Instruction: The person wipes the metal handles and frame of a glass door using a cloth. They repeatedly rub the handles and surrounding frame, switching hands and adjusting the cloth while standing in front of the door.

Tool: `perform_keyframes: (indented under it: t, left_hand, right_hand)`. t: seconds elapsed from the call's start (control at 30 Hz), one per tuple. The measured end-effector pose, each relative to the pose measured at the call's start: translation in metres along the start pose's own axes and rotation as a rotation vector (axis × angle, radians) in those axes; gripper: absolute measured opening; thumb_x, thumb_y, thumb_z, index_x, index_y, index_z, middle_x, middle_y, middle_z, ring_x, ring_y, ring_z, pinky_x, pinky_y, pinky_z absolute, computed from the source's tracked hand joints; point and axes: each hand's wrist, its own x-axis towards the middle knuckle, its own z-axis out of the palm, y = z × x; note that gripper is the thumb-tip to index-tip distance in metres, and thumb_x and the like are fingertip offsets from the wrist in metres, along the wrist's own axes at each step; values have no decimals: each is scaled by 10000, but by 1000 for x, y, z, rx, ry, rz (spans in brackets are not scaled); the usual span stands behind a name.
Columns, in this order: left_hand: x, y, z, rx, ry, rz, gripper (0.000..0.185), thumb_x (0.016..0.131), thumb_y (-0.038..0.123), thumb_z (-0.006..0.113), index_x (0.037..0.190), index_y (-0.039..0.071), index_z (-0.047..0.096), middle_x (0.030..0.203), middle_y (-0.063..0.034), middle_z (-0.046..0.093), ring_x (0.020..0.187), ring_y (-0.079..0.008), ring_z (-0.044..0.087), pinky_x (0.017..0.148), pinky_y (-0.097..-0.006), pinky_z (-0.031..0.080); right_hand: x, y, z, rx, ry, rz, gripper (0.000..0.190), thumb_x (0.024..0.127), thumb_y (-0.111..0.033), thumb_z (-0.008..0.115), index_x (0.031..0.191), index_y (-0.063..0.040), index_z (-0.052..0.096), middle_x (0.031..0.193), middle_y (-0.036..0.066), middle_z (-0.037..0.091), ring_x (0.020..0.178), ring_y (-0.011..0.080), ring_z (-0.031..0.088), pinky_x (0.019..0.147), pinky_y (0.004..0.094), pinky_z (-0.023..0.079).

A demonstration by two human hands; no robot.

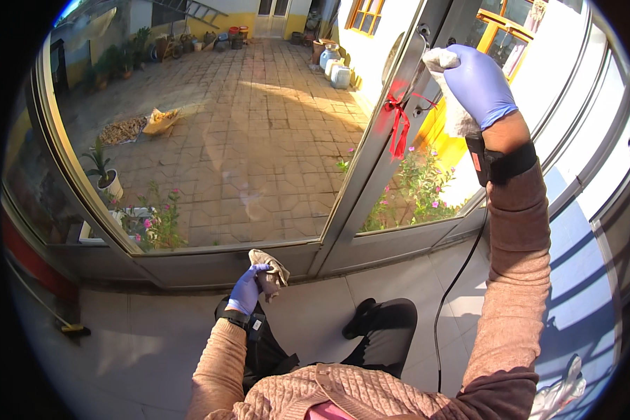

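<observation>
My left hand (245, 292), in a purple glove, grips a crumpled grey cloth (273, 275) low in front of the door's bottom panel. Raised at the upper right, my right hand (480, 86), gloved the same way, is closed around a whitish cloth (459, 113). That cloth is by the metal frame and glass of the right door leaf, close to the door handle (416, 63); whether it touches the glass I cannot tell. A red ribbon (399, 126) is tied at the handle's lower end. Before me stands the large glass pane (231, 173) of the left leaf.
A black cable (443, 304) hangs from my right wrist strap to the floor. A broom (73, 329) lies at the left on the pale tiled floor (315, 315). At the lower right is a white plastic bag (562, 391). Through the glass show flowering plants (160, 220) and a brick-paved yard.
</observation>
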Motion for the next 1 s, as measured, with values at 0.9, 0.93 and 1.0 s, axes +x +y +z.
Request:
perform_keyframes:
  t: [0.9,0.93,1.0]
  left_hand:
    - [-3,1,2,-127,-12,9,341,951,356,504,1075,63,627,1138,-101,617,1092,-263,563,984,-420,435]
    - [-3,1,2,-114,-6,22,351,952,369,505,1075,64,626,1142,-104,616,1091,-263,563,983,-419,438]
    - [-3,0,1,-115,-20,26,353,952,370,505,1075,61,625,1139,-101,616,1091,-262,564,980,-418,440]
  right_hand:
    - [8,-40,108,-467,424,309,615,785,-373,612,1275,-10,532,1520,179,251,1413,393,171,1039,683,164]
    - [17,-33,102,-474,480,274,601,776,-398,615,1235,-13,573,1505,172,293,1408,391,185,1046,659,160]
    - [20,-28,99,-439,461,273,561,773,-402,622,1177,-13,616,1507,180,288,1405,397,194,1045,656,176]
